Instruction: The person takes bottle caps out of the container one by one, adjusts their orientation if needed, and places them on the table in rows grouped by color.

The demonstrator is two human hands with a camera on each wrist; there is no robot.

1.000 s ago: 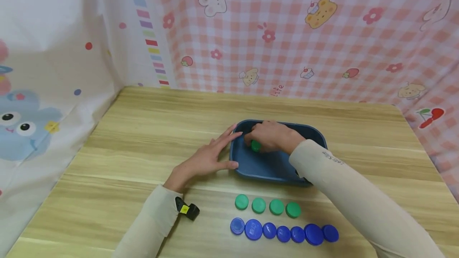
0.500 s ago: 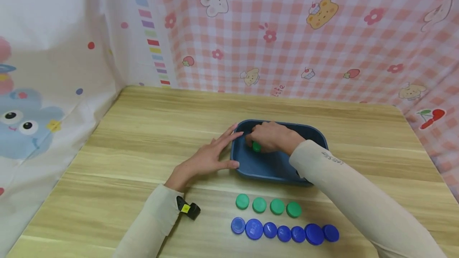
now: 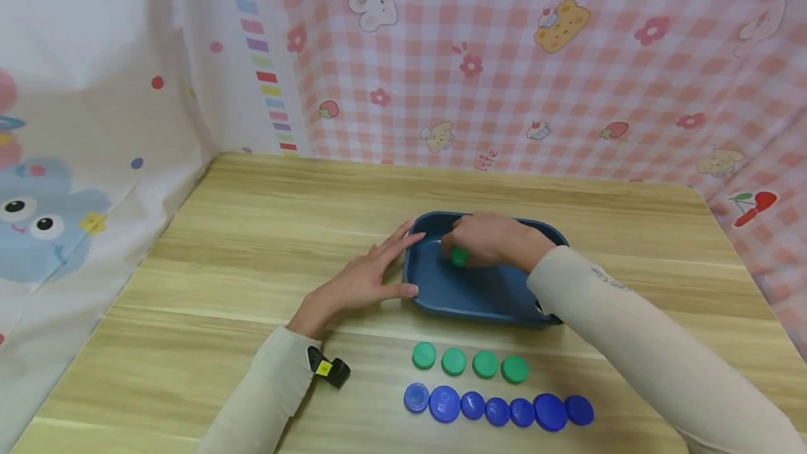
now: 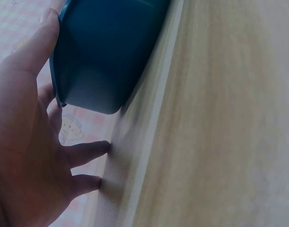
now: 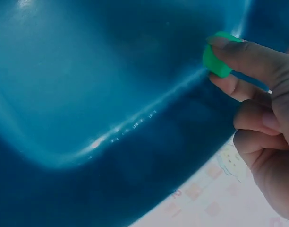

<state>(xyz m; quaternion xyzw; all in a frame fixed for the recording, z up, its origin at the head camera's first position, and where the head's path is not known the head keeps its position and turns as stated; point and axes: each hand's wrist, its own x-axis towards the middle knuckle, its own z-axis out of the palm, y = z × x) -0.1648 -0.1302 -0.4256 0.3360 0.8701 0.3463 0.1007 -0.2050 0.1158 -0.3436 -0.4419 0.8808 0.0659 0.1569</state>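
Green cap (image 3: 460,256) pinched in the right hand (image 3: 488,240), fingers curled round it, held low inside the blue tray (image 3: 479,296) near its far left corner; the right wrist view shows only an edge of the cap peeking past a fingertip, so whether it touches the tray floor is hard to say. Left hand (image 3: 362,279) lies flat on the counter (image 3: 252,230), fingers straight and spread, thumb and fingertips pressed against the tray's left wall. Much of the tray's far side sits hidden behind the right hand and sleeve. Nearer the person, four green caps (image 3: 469,363) sit in a row on the counter, and just below them a row of seven blue caps (image 3: 498,410), touching one another. A small black clip with a yellow spot (image 3: 329,371) sits at the left wrist, its form unclear. Pink checked cloth (image 3: 567,76) backs the counter
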